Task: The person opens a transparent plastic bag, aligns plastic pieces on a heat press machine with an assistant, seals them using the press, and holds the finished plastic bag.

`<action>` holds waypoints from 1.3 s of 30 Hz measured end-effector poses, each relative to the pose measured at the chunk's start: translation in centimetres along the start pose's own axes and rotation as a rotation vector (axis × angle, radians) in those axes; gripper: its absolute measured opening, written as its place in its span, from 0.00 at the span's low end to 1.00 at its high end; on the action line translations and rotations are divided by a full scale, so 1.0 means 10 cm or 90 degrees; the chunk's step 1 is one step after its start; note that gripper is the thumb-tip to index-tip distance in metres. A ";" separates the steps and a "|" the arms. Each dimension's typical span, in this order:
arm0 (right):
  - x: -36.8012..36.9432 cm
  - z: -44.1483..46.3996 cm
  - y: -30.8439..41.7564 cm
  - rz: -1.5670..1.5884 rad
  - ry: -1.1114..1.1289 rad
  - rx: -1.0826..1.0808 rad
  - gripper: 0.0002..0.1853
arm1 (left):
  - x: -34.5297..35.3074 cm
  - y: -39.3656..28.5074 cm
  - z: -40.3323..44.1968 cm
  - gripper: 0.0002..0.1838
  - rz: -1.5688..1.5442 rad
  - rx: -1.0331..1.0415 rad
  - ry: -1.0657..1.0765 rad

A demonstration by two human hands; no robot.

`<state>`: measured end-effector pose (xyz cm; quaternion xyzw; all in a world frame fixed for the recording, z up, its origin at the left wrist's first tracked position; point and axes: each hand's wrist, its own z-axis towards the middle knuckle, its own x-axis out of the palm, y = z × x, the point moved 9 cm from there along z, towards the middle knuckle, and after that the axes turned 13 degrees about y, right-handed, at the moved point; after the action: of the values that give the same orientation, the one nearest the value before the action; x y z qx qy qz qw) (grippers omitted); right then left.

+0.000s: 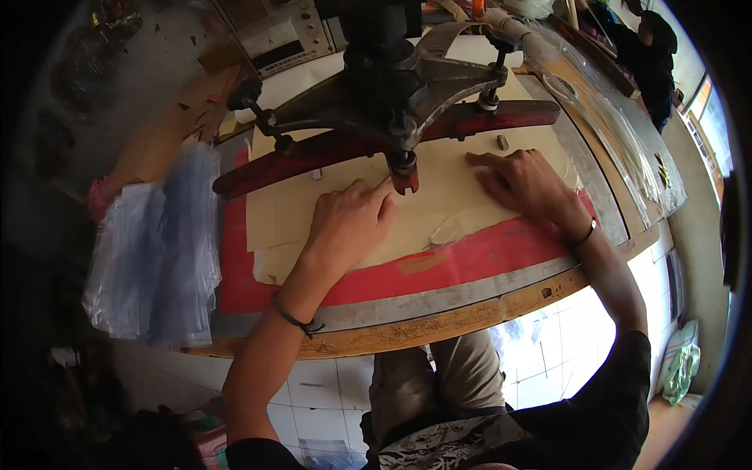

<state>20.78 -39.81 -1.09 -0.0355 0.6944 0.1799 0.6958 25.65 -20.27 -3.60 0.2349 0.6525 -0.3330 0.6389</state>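
Note:
My left hand (350,222) rests on the yellowish sheet (415,227), its index finger stretched toward the notched red tip below the machine head (392,86). Further right, my right hand (525,182) lies on the same sheet with its index finger pointing left and the other fingers bent. No object shows in either hand. A small metal piece (502,142) sits just above my right hand, and a small white piece (316,174) is above my left. The curved dark red bar (345,147) spans over the sheet. Beneath the sheet is a red layer (486,254).
A stack of clear plastic sleeves (160,251) hangs over the left table edge. The wooden front edge (439,319) runs before my legs. Clear strips (619,133) lie at the right, a control box (274,39) stands behind, and another person (650,59) is at the upper right.

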 end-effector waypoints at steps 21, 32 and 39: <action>-0.04 -0.04 -0.14 -0.039 -0.048 0.050 0.14 | -0.06 0.14 -0.09 0.31 0.017 -0.027 -0.033; -0.16 -0.21 -0.38 -0.077 0.018 0.180 0.18 | -0.02 0.06 -0.01 0.25 -0.022 -0.014 0.009; -0.14 -0.19 -0.33 -0.049 -0.012 0.127 0.18 | -0.02 0.02 -0.01 0.19 0.025 -0.012 -0.013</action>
<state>19.97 -43.74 -0.44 0.0094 0.7004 0.0835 0.7088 25.74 -20.00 -3.45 0.2377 0.6443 -0.3166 0.6544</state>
